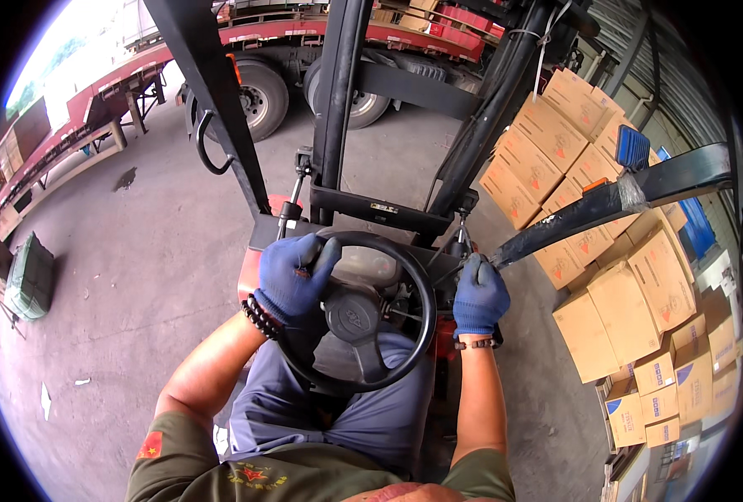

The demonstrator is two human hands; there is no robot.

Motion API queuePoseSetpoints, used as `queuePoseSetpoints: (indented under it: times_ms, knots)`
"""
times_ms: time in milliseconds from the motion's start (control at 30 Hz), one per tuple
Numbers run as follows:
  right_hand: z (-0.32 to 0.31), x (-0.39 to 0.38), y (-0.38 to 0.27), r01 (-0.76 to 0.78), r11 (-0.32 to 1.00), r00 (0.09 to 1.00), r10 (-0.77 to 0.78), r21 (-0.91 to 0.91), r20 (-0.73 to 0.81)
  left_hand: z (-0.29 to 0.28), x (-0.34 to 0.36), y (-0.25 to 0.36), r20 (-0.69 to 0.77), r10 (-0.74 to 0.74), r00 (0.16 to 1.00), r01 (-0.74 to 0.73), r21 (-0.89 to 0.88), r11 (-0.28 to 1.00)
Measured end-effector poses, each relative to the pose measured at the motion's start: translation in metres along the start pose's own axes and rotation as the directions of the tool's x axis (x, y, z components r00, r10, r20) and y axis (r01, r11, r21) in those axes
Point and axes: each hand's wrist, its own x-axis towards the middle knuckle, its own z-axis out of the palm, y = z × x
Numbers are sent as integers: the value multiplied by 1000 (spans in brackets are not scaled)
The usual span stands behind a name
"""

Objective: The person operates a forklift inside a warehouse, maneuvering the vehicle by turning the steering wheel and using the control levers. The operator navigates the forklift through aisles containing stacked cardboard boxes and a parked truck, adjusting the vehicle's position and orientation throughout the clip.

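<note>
I sit at a forklift's black steering wheel [428,293]. My left hand [294,274], in a blue knit glove with a beaded bracelet at the wrist, is closed on the upper left of the rim. To the right of the wheel, my right hand [482,297], also gloved in blue, is closed at the control levers beside the dashboard. The glove hides most of the lever under it. Ahead stands the forklift's black mast [342,100], joined by a crossbar [380,209]. Its forks cannot be made out.
A red flatbed truck [296,32] with large wheels [262,100] stands across the way ahead. Stacked cardboard boxes [547,138] line the right side, some close to the forklift. A green wrapped bundle [30,276] lies on the concrete floor [137,335] at left. A black overhead-guard post [614,201] crosses the right.
</note>
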Motion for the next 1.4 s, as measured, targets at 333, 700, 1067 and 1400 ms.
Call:
queuePoseSetpoints:
  times_ms: [333,700,1067,1400]
  knots:
    - [3,1,2,5,1000,1000,-4,-29,7,59,46,23,10,196,980,-196,-44,980]
    - [16,0,36,24,999,999,-23,29,-26,162,-10,99,152,426,892,-381,-256,888]
    - [-4,-9,20,29,999,990,-35,43,139,59,-144,45,375,521,767,-358,-424,832]
    - [-56,-22,69,9,997,995,-16,79,95,-31,-45,-41,149,144,978,-157,75,985]
